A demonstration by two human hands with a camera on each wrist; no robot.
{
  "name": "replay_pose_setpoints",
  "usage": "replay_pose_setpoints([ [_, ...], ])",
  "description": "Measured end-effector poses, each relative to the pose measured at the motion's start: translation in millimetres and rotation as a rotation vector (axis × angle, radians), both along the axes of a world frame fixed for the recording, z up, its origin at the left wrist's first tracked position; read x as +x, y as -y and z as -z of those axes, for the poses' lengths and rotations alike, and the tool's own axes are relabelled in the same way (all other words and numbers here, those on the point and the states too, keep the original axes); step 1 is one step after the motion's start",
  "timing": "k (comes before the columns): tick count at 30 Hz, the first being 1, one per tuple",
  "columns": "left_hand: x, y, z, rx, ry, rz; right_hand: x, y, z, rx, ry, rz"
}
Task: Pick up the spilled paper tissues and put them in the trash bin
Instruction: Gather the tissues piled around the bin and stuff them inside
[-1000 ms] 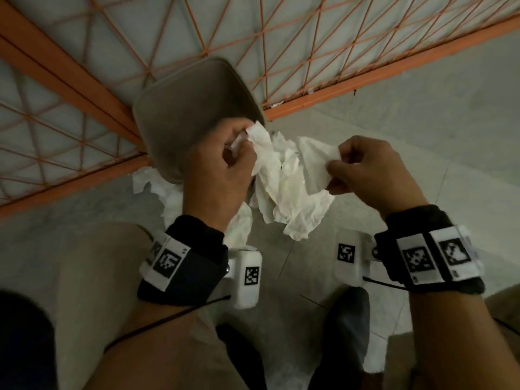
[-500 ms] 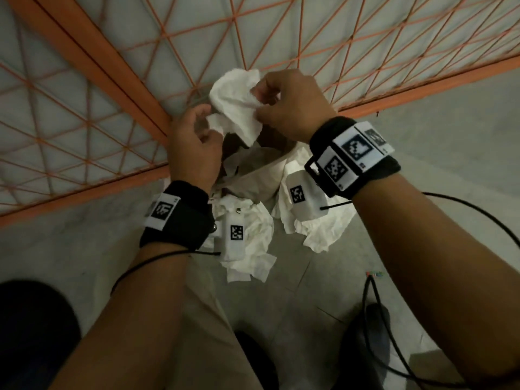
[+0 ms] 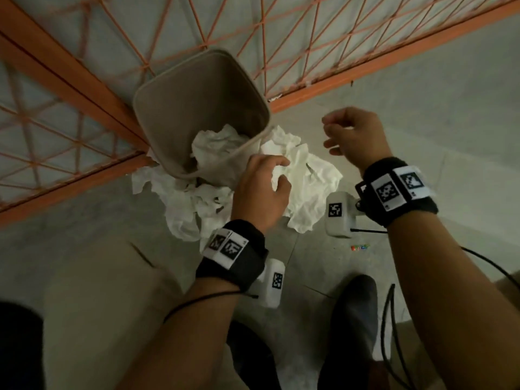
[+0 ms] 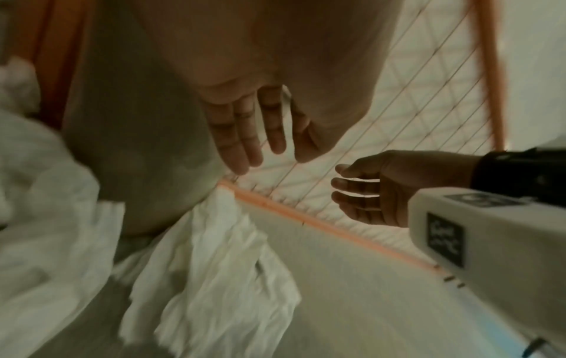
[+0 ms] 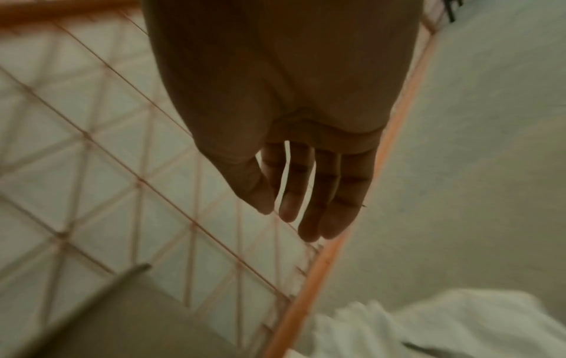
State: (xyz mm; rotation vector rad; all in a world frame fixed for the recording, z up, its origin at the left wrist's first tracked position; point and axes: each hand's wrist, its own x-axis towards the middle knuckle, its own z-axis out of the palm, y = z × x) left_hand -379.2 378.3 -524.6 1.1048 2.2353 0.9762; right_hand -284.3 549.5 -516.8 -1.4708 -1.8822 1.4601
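1. The trash bin (image 3: 157,114), a beige square tub, is seen standing on the floor against the orange lattice fence (image 3: 351,38); it serves as the landmark here.
2. One crumpled tissue (image 3: 216,144) is seen inside the bin, against its near wall.
3. A large crumpled tissue (image 3: 312,187) is spread on the floor just beside the bin's near right corner, and more tissues (image 3: 183,209) are heaped on the floor against the bin's near side.
4. The left hand (image 3: 260,190) is held out from a bent forearm, just in front of the bin's near right corner and above the large tissue.
5. In the left wrist view its fingers (image 4: 245,135) are shown straight and slightly spread, with nothing held; whether they touch the tissue below cannot be told.
6. The right hand (image 3: 351,133) is raised to the right of the bin, apart from it and above bare floor, with the wrist bent back toward the body.
7. Its fingers (image 5: 321,193) are shown loosely extended and close together in the right wrist view; nothing is gripped.
8. Black wristbands (image 3: 399,192) with printed markers are worn on both wrists.
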Motion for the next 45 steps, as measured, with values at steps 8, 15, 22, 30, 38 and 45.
replay_pose_setpoints([
  [8,-0.4,-33.4,92.6,-0.568,0.094,-0.049,27.9,12.2,111.3,-0.125,0.441,-0.071],
  [15,-4.7,-42.5,122.5,-0.664,-0.131,0.068,19.9,34.4,150.1,-0.051,0.553,-0.282],
  [22,-6.2,-33.0,128.9,-0.593,-0.100,-0.007,-1.0,35.7,158.3,-0.121,0.579,-0.270],
  [30,5.0,-10.4,111.3,-0.510,-0.123,-0.135,8.4,28.7,148.2,-0.190,0.403,-0.129],
  [38,2.0,5.4,69.3,-0.447,-0.081,-0.264,26.3,30.1,116.5,-0.193,0.381,-0.111],
  [45,-2.3,10.7,-10.1,-0.230,-0.064,-0.206,18.6,39.6,39.9,-0.015,0.203,-0.043],
])
